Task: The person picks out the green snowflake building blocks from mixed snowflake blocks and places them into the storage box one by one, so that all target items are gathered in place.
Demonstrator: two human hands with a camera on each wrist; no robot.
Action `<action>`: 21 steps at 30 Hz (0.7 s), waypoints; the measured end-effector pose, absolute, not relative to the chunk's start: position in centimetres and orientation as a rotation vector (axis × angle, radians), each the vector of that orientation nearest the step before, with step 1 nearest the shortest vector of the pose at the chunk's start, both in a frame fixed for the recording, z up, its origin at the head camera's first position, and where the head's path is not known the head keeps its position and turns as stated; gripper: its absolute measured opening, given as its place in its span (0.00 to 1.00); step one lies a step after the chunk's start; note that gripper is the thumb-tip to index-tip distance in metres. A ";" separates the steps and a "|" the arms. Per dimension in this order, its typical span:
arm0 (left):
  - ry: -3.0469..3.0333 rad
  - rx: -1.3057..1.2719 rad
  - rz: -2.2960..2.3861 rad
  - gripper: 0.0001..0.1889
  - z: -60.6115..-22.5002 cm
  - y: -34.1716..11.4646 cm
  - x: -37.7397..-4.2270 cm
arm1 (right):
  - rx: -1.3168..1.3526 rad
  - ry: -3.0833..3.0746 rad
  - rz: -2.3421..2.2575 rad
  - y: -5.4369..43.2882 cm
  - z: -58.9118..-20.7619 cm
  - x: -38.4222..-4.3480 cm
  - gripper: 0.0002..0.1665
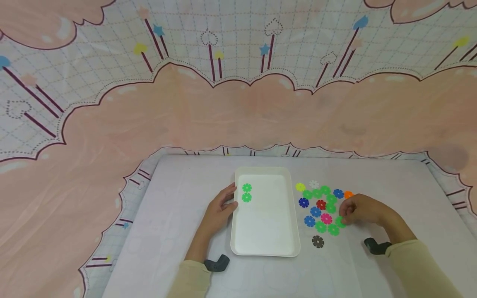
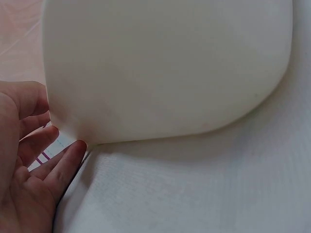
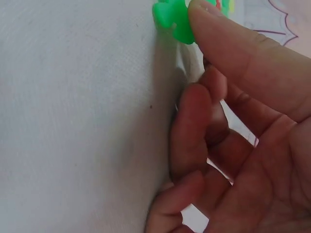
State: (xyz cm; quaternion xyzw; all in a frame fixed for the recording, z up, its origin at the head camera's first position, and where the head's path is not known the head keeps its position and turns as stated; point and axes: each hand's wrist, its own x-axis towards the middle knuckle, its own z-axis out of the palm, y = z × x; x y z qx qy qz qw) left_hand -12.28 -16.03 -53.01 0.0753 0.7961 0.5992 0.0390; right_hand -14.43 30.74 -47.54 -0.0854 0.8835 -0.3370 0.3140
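Note:
On the left, my left hand [image 1: 220,207] touches the left side of a white rectangular tray [image 1: 266,251], thumb and fingers spread along its rim. The left wrist view shows the fingertips [image 2: 77,145] right at the tray's wall [image 2: 170,87]. Two green notched plastic discs [image 1: 246,192] lie in the tray's upper left. To the right, my right hand [image 1: 363,210] pinches at a green notched disc [image 1: 340,222] on the pile's right edge. Its thumb covers part of that disc [image 3: 175,19] in the right wrist view; the other fingers are curled.
Right of the tray lie several loose notched discs: green ones [image 1: 320,227], blue ones [image 1: 309,221], a pink one [image 1: 326,218], a red one [image 1: 321,205], a yellow one [image 1: 300,187]. A dark brown disc [image 1: 318,241] sits nearer the front. A white cloth [image 1: 149,231] covers the table.

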 end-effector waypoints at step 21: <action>2.434 0.226 1.842 0.27 -53.3 -16.2 -12.3 | -0.185 2.174 -1.179 28.6 -46.5 -14.6 0.19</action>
